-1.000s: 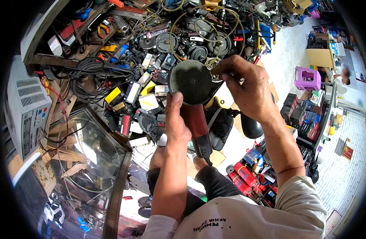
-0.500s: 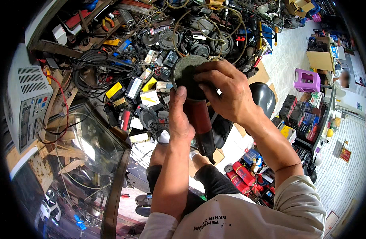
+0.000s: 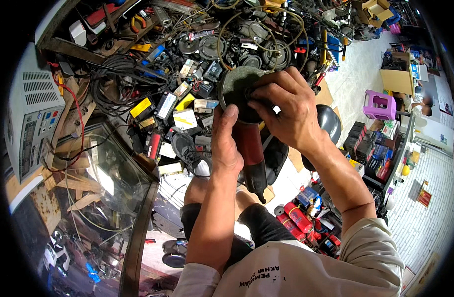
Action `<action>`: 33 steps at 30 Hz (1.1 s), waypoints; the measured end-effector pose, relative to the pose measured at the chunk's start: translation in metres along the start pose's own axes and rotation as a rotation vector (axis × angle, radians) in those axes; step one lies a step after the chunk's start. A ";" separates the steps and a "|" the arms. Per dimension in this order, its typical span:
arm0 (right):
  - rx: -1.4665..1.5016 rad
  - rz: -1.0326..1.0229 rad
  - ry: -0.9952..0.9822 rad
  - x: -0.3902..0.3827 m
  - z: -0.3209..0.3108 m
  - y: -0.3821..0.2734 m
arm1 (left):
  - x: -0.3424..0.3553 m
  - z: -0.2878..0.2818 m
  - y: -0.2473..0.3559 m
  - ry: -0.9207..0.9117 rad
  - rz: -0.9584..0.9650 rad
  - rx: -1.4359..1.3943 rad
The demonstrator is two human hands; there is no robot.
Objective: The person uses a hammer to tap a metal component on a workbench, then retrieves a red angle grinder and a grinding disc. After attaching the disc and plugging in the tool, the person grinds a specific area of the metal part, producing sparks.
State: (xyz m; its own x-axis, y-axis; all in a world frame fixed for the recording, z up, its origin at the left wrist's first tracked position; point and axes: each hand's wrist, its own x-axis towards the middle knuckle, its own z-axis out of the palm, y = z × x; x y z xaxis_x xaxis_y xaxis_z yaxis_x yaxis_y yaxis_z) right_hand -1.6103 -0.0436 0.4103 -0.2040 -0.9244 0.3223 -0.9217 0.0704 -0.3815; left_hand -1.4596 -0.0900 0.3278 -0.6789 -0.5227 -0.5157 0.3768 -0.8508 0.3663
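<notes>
An angle grinder [image 3: 250, 148] with a red and black body is held up in front of me, its tapered tail pointing down toward my knees. A round dark grey disc [image 3: 235, 85] sits at its upper end, face toward me. My left hand [image 3: 226, 143] is wrapped around the grinder's head, with the thumb at the disc's lower left edge. Over the disc's middle, my right hand [image 3: 291, 111] has its fingers curled and pinched together. Whatever lies under those fingertips is hidden.
Beyond my hands spreads a heap of tool parts, cables and small batteries [image 3: 186, 120]. A grey instrument box [image 3: 36, 123] and a framed glass pane [image 3: 111, 183] stand at left. To the right are a purple stool [image 3: 380, 105], red cylinders [image 3: 297, 217], stacked boxes and another person [image 3: 424, 108].
Both hands and the grinder appear slightly further right. My right fingers have shifted a little over the disc's centre, while my left hand keeps its hold.
</notes>
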 end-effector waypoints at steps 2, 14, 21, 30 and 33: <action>-0.015 0.000 0.001 0.000 0.001 0.002 | 0.000 0.001 -0.001 0.007 0.002 0.005; -0.078 0.133 -0.031 -0.005 -0.009 0.010 | 0.006 0.007 -0.019 -0.001 0.033 0.048; -0.093 0.185 -0.109 -0.012 -0.016 0.013 | 0.006 0.004 -0.024 -0.002 0.010 0.062; -0.112 0.194 -0.203 -0.012 -0.032 0.010 | 0.005 0.007 -0.024 -0.014 0.020 0.068; -0.073 0.226 -0.183 -0.012 -0.034 0.007 | 0.006 0.003 -0.026 -0.017 0.010 0.056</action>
State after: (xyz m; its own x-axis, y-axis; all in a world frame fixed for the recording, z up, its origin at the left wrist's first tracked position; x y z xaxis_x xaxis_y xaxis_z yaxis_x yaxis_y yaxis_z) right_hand -1.6253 -0.0198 0.4332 -0.3504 -0.9338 0.0724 -0.8821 0.3031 -0.3605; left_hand -1.4756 -0.0707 0.3172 -0.6865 -0.5294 -0.4985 0.3477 -0.8411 0.4143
